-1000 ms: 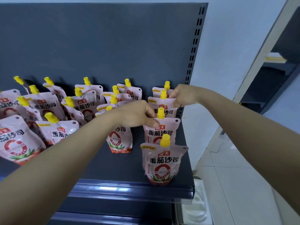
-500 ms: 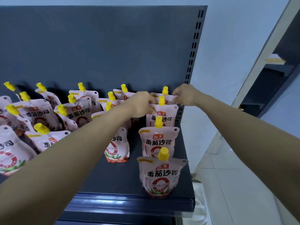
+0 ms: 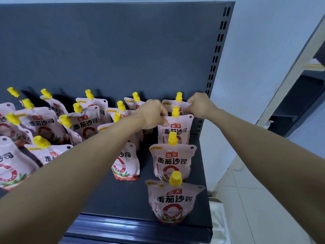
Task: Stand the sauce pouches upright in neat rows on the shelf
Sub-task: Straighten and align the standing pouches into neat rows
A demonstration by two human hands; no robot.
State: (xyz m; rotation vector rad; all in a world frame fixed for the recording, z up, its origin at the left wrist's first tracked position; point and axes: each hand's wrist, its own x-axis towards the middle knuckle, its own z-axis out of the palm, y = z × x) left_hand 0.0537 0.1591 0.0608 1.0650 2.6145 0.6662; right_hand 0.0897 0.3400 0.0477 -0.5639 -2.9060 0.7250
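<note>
A: Head view: both hands work at the far end of the right-hand row on the shelf. The left hand pinches the top left corner of the far pouch, and the right hand pinches its top right corner.

B: And the other sauce pouches?

A: 3 stand upright in front of it in a straight row: second pouch, third pouch and front pouch. The left-side pouches lean unevenly.

B: So which step is this?

A: Squaring the back pouch, I judge. Next it needs setting plumb against the back panel in line with its row, then a gentle release so it doesn't tip.
</note>
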